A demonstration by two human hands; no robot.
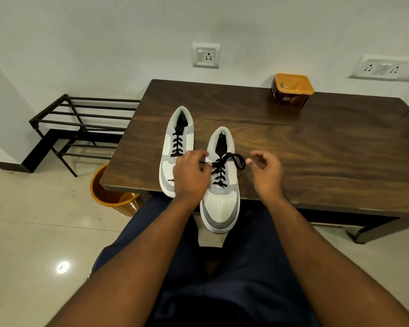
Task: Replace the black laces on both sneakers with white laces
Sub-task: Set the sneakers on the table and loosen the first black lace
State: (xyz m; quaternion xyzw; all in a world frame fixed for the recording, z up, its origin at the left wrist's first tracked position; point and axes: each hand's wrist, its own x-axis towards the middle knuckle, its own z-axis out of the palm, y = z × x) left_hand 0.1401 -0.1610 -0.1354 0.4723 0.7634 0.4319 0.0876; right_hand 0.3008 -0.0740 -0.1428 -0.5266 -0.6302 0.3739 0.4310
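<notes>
Two white and grey sneakers with black laces stand on the dark wooden table (316, 142). The left sneaker (178, 142) lies further back. The right sneaker (221, 204) juts over the table's front edge, toe toward me. My left hand (191, 173) pinches one end of the right sneaker's black lace (222, 168) beside the upper eyelets. My right hand (266, 168) pinches the other end, a loose black loop (239, 161) drawn out to the right of the shoe. No white lace is clearly visible.
An orange-rimmed brown tub (292, 89) stands at the table's far edge. A black metal shoe rack (80, 128) is to the left against the wall. An orange bucket (111, 192) sits on the tiled floor under the table's left corner. My knees are below the table edge.
</notes>
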